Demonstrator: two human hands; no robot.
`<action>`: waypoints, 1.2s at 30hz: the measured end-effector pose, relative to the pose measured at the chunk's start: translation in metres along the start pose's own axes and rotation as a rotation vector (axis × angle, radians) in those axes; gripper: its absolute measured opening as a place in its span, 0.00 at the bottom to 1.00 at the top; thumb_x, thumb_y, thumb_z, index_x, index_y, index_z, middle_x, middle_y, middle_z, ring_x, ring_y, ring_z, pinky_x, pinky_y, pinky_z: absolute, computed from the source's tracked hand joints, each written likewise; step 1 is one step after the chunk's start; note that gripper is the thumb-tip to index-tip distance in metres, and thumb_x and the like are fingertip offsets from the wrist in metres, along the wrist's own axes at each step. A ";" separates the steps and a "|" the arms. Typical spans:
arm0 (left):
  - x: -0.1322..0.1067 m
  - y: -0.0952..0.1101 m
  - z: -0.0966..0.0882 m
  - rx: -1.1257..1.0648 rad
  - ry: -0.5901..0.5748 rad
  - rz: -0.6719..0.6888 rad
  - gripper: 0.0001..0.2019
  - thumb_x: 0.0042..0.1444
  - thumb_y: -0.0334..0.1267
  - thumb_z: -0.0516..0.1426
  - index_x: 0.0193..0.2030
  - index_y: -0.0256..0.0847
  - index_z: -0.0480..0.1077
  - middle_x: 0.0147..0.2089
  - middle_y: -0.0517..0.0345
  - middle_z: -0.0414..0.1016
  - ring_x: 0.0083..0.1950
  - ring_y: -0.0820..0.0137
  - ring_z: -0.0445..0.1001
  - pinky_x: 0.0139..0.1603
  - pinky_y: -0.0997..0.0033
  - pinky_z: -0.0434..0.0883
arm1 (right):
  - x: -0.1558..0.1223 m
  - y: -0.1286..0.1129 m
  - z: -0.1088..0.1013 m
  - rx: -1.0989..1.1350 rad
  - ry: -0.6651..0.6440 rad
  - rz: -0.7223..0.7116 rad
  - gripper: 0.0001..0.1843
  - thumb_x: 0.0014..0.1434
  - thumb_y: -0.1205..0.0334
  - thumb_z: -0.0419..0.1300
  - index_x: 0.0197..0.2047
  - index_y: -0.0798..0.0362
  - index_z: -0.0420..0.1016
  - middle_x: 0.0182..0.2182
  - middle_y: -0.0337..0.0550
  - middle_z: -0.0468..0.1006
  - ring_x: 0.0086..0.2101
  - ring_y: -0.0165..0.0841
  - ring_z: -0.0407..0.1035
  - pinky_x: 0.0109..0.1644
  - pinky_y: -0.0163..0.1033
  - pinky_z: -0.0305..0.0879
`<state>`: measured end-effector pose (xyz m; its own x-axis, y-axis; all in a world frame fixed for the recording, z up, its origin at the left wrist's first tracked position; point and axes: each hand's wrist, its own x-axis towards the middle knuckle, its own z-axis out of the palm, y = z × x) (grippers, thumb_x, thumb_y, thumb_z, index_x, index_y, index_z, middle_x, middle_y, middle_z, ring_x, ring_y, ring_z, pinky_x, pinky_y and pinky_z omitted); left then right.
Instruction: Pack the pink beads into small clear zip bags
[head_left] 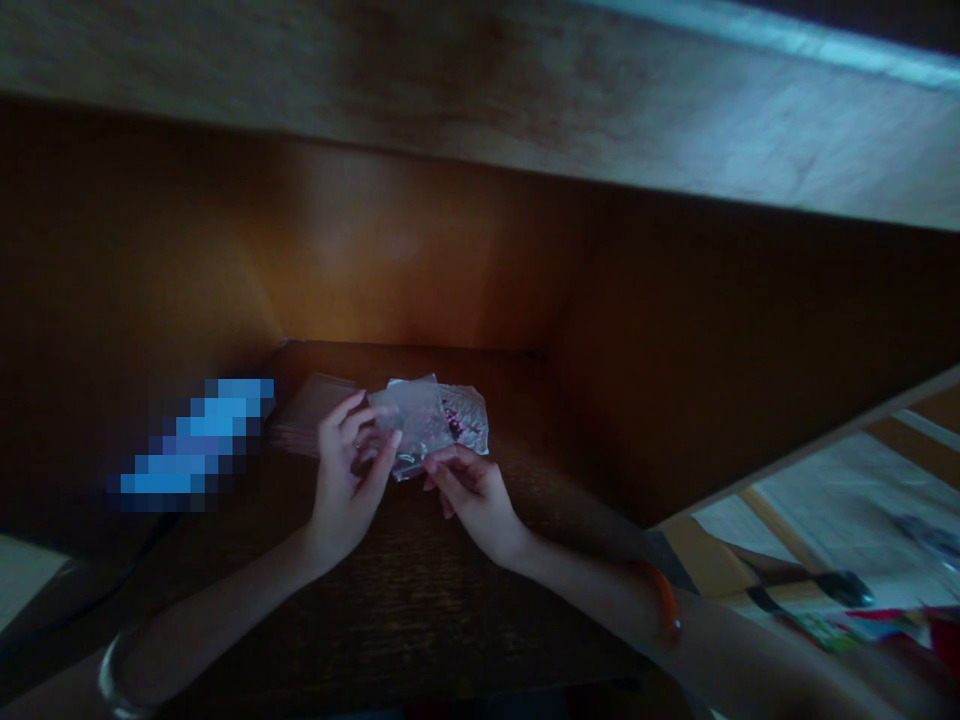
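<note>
Both my hands are held over a dark wooden desk surface point(420, 600) inside a dim alcove. My left hand point(346, 480) pinches the left side of a small clear plastic bag point(420, 420) with its fingers curled. My right hand point(469, 495) grips the bag's lower edge. A second crinkled clear packet point(466, 415) with something pink inside lies just behind the bag. More flat clear bags point(311, 410) are stacked to the left of my left hand.
A blurred blue object point(196, 440) lies at the left with a dark cable running toward me. Wooden walls point(675, 380) close in the back and right. A shelf point(525, 90) hangs overhead. At the lower right, papers and a dark object point(840, 590) lie on another surface.
</note>
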<state>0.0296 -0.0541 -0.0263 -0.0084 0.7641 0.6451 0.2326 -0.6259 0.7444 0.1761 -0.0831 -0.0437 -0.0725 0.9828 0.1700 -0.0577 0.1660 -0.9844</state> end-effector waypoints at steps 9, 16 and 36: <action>-0.008 0.011 -0.010 0.338 -0.367 0.413 0.15 0.57 0.31 0.56 0.51 0.44 0.64 0.44 0.57 0.74 0.45 0.67 0.72 0.49 0.61 0.68 | -0.005 -0.007 -0.001 0.022 0.104 -0.102 0.12 0.56 0.54 0.58 0.27 0.53 0.66 0.20 0.33 0.63 0.20 0.23 0.56 0.21 0.30 0.55; -0.008 0.004 -0.008 0.123 -0.464 0.250 0.07 0.58 0.31 0.54 0.44 0.39 0.68 0.40 0.56 0.75 0.39 0.73 0.74 0.42 0.73 0.71 | -0.007 -0.012 -0.001 -0.006 0.111 -0.152 0.14 0.57 0.56 0.57 0.24 0.53 0.64 0.18 0.31 0.60 0.20 0.23 0.53 0.23 0.30 0.54; -0.009 0.008 -0.009 0.136 -0.648 0.176 0.06 0.61 0.29 0.46 0.35 0.38 0.62 0.28 0.62 0.66 0.28 0.75 0.66 0.31 0.75 0.66 | -0.012 -0.014 -0.006 -0.252 -0.182 -0.183 0.13 0.65 0.58 0.45 0.30 0.52 0.59 0.23 0.33 0.60 0.24 0.25 0.56 0.27 0.32 0.57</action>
<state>0.0226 -0.0673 -0.0241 0.6147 0.6187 0.4892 0.2977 -0.7563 0.5826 0.1836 -0.0970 -0.0323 -0.2615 0.9080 0.3275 0.1591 0.3752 -0.9132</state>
